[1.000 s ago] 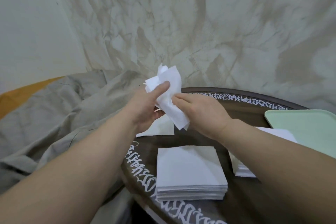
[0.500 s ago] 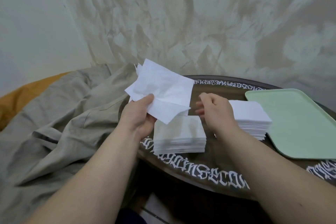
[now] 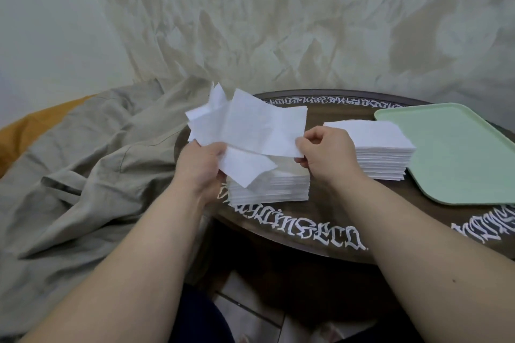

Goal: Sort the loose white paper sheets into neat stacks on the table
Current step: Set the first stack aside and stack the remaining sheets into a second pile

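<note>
My left hand (image 3: 202,166) grips a fanned bunch of loose white paper sheets (image 3: 245,127) above the table's left side. My right hand (image 3: 326,149) pinches the right edge of the top sheet of that bunch. Under the sheets lies a neat white stack (image 3: 281,186) on the dark round table (image 3: 320,220), partly hidden by the held paper. A second, taller white stack (image 3: 381,147) stands to its right, just behind my right hand.
A pale green tray (image 3: 457,150) lies on the table's right side, touching the taller stack. Crumpled grey cloth (image 3: 83,164) fills the left, over something orange (image 3: 25,131). White lettering rings the table rim. A mottled wall rises behind.
The bunch, crumpled between both hands a second ago, is spread out in my left hand. My right hand let go, then came back and pinched the top sheet's right edge. The camera tilted down.
</note>
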The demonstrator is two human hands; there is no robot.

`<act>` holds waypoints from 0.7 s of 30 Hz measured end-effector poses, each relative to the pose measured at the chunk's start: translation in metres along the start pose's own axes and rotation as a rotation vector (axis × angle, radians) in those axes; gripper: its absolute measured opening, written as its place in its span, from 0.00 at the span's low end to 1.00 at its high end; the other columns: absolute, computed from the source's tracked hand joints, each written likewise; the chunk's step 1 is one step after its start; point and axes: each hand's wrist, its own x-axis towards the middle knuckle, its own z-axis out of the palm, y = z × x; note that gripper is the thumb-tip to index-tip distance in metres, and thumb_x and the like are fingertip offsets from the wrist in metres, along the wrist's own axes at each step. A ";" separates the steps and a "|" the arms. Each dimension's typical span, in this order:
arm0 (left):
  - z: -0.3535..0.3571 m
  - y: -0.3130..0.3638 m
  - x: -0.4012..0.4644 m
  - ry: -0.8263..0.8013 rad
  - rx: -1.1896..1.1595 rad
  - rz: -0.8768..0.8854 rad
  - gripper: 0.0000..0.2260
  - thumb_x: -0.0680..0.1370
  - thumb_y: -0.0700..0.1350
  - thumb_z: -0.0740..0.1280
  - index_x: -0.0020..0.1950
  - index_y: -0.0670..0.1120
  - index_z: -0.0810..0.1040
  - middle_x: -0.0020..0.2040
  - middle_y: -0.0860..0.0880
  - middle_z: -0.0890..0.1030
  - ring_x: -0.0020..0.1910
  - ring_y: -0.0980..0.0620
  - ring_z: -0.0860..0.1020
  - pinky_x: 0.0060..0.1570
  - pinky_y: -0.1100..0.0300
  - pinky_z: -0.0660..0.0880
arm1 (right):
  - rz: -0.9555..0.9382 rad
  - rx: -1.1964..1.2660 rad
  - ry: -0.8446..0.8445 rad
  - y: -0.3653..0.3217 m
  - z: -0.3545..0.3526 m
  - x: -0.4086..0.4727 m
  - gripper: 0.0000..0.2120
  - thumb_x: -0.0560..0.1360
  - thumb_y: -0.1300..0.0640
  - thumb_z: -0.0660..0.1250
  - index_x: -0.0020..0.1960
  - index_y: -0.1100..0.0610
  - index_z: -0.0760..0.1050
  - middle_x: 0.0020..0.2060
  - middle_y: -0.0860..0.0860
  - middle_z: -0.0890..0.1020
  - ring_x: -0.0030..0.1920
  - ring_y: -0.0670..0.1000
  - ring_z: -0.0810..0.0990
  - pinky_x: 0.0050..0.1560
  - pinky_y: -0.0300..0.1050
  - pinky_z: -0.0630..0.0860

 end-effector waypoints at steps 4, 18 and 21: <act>-0.020 0.004 0.019 0.250 0.153 0.284 0.07 0.71 0.35 0.62 0.39 0.46 0.77 0.41 0.48 0.81 0.43 0.47 0.79 0.47 0.53 0.77 | 0.014 -0.195 -0.122 0.015 -0.003 0.004 0.06 0.76 0.58 0.65 0.40 0.55 0.77 0.37 0.49 0.81 0.37 0.49 0.82 0.46 0.49 0.79; -0.030 0.017 0.021 0.236 0.065 0.382 0.05 0.73 0.36 0.67 0.39 0.46 0.77 0.39 0.50 0.81 0.37 0.52 0.79 0.40 0.59 0.77 | 0.017 -0.201 -0.314 0.023 -0.020 0.006 0.05 0.75 0.58 0.68 0.41 0.57 0.79 0.35 0.50 0.79 0.34 0.48 0.76 0.39 0.43 0.75; -0.025 0.010 0.017 0.104 0.059 0.240 0.07 0.76 0.33 0.65 0.45 0.44 0.78 0.45 0.47 0.82 0.41 0.50 0.82 0.45 0.55 0.80 | -0.027 -0.480 -0.200 0.022 -0.018 0.008 0.07 0.74 0.51 0.68 0.42 0.54 0.78 0.37 0.46 0.79 0.41 0.49 0.77 0.41 0.43 0.71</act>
